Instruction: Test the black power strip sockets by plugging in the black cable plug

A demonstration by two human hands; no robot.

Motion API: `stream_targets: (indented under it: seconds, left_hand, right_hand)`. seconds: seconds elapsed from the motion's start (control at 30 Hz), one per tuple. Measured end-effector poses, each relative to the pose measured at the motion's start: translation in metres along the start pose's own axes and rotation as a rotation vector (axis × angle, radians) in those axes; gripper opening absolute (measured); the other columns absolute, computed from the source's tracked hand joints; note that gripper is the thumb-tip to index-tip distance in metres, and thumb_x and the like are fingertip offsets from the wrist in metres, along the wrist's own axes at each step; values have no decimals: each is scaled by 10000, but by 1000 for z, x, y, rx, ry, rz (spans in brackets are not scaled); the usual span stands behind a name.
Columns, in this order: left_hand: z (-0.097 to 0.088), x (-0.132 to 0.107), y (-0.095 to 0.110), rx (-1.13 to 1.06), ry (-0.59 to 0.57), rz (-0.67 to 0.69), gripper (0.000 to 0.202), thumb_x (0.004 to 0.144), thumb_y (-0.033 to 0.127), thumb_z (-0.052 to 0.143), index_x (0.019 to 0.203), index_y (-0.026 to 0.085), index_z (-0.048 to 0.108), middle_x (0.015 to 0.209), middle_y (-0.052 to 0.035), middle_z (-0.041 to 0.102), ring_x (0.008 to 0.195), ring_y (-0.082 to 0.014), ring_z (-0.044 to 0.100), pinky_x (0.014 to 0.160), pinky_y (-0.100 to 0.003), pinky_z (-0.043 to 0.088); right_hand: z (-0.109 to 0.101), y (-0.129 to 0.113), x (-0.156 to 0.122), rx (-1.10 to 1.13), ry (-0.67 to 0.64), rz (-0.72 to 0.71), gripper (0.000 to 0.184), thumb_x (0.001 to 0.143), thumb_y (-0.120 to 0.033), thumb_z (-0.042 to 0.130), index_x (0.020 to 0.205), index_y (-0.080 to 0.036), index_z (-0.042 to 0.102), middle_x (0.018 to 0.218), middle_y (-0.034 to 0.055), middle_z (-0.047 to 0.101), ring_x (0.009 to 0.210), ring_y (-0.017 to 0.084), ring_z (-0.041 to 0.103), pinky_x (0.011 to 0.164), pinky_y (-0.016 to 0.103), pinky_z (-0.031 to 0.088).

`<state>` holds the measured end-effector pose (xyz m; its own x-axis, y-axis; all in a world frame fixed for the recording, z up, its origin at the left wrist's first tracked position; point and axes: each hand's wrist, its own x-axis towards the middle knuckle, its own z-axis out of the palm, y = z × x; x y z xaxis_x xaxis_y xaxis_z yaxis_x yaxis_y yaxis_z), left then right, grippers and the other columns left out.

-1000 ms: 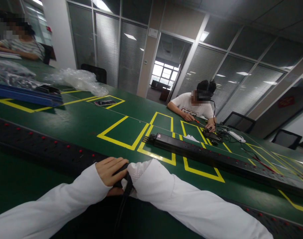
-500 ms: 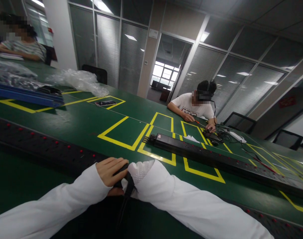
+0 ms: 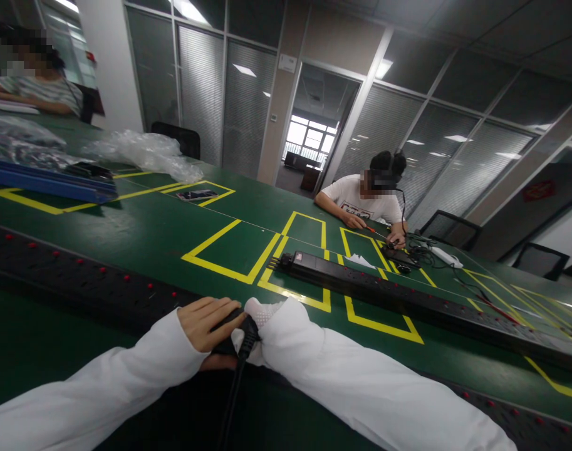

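Note:
My bare left hand (image 3: 205, 324) is wrapped over the near end of a long black power strip (image 3: 79, 275) that has red switches and runs off to the left. My right hand (image 3: 260, 316), in a white glove, is closed against that same end, around the thick black cable (image 3: 232, 394) that comes out of it and drops toward me. The two hands touch each other at the strip's end. Both forearms are in white sleeves.
A second black power strip (image 3: 384, 291) lies across yellow tape boxes on the green table (image 3: 163, 225). Across it a person (image 3: 361, 200) works with cables. Blue trays (image 3: 51, 178) and a crumpled plastic bag (image 3: 145, 153) sit far left, near another seated person (image 3: 36, 88).
My right hand has turned slightly, so the cable's collar now shows between the two hands. My left hand keeps its hold on the strip's end.

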<state>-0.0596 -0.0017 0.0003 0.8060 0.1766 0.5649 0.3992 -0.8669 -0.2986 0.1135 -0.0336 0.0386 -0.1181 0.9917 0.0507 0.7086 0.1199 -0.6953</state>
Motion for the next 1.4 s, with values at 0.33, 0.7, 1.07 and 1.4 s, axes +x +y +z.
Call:
stream_targets:
  seconds: [0.33,0.7,1.07,1.4]
  left_hand:
    - [-2,0,-3,-29,-41,12,454,785,445,544,1114,133,543,1131,-195,615,1006,-319,597,818,-431,476]
    - [1,-2,-3,-60,-49,-14,456,726,347,573,1135,150,534,1160,-172,597,1036,-310,574,849,-420,461]
    - [3,-1,-1,-59,-44,-34,478,726,332,575,1157,133,521,1156,-169,592,1030,-309,572,842,-419,465]
    - [4,0,2,-48,-20,-47,405,719,297,557,1097,151,565,1136,-163,601,1015,-310,577,833,-421,470]
  right_hand:
    - [-53,-27,-35,-482,-182,-381,299,907,-341,513,1121,-136,548,1050,68,585,876,155,593,753,340,514]
    - [-59,-43,-41,-643,-207,-418,309,908,-348,507,1131,-137,540,1062,71,577,887,159,587,764,348,507]
    - [-64,-44,-40,-641,-192,-435,311,908,-344,508,1141,-140,536,1072,72,575,889,159,587,761,345,510]
    - [-61,-43,-42,-653,-183,-427,314,910,-348,505,1143,-140,535,1066,72,576,882,157,588,757,343,510]
